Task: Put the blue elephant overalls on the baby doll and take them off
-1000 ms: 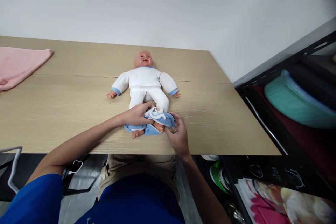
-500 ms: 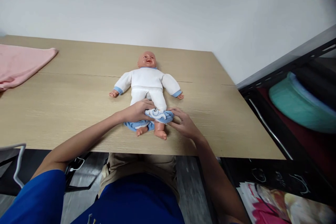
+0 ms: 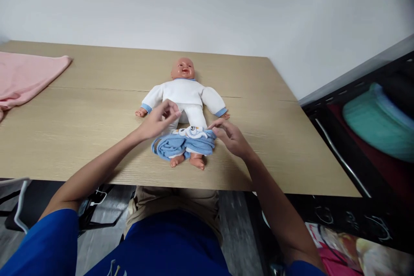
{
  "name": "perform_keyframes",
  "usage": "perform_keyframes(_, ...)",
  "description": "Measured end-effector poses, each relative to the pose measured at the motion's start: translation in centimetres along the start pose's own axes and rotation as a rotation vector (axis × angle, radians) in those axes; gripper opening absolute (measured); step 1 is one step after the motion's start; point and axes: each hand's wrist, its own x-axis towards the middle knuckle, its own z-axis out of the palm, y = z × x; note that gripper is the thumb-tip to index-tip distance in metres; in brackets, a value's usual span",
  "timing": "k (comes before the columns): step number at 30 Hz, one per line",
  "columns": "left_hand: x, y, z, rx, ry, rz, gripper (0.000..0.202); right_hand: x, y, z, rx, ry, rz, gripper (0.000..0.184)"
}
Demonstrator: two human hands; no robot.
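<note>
A baby doll (image 3: 185, 95) in a white suit with blue cuffs lies face up on the wooden table (image 3: 80, 129), head toward the wall. A bunched blue garment (image 3: 183, 143) with a white cartoon patch sits around both its shins, bare feet sticking out below. My left hand (image 3: 157, 120) hovers just above the doll's left thigh, fingers loosely curled and apart, holding nothing. My right hand (image 3: 229, 136) pinches the right edge of the blue garment with thumb and fingers.
A pink cloth (image 3: 26, 78) lies at the table's far left. A black metal shelf (image 3: 362, 138) stands to the right with a teal tub (image 3: 378, 120) on it. A white hanger (image 3: 19, 200) pokes in at lower left.
The blue garment now covers both shins and sits higher on the legs. My left hand has let go of it and lifted toward the doll's thigh; my right hand keeps its pinch.
</note>
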Motion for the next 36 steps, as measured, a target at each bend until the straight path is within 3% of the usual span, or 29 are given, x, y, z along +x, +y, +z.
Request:
perform_keyframes(3,1.2,-2.9,-1.2,-0.272,0.082,0.007,0.049,2.2,0.8,-0.5,0.055,0.022,-0.005,0.042)
perform_keyframes(8,0.9,-5.4,-1.6,-0.450,0.107,0.058,0.038,4.2,1.1,-0.7,0.075,-0.220,-0.071,0.049)
perform_keyframes(12,-0.4,-4.7,-2.4,-0.280,0.046,0.131,0.028,3.5,1.3,-0.3,0.082,-0.218,-0.215,0.046)
perform_keyframes(16,-1.2,-2.3,-3.8,0.107,-0.288,0.174,0.020,2.6,1.2,-0.3,0.023,-0.201,-0.259,0.035)
perform_keyframes(19,-1.3,-0.8,-4.2,0.278,-0.475,0.188,0.030,2.2,1.2,0.0,0.088,-0.166,-0.137,0.040)
perform_keyframes(22,-1.3,-0.5,-4.3,0.300,-0.514,0.162,0.034,2.1,1.2,0.7,0.174,-0.104,0.022,0.047)
perform_keyframes(25,-1.2,-0.9,-4.4,0.237,-0.557,0.130,0.032,2.1,1.1,0.8,0.179,-0.169,0.090,0.053)
perform_keyframes(30,-1.2,-1.9,-4.7,0.057,-0.572,-0.019,0.025,2.1,0.9,-0.3,0.055,-0.288,0.088,0.054)
perform_keyframes(34,-1.3,-2.7,-5.1,-0.051,-0.549,-0.206,0.038,2.4,1.1,-0.5,-0.025,-0.211,0.045,0.050)
perform_keyframes(36,-1.2,-2.8,-5.3,0.028,-0.545,-0.194,0.040,2.6,1.5,-0.1,-0.023,-0.134,-0.054,0.047)
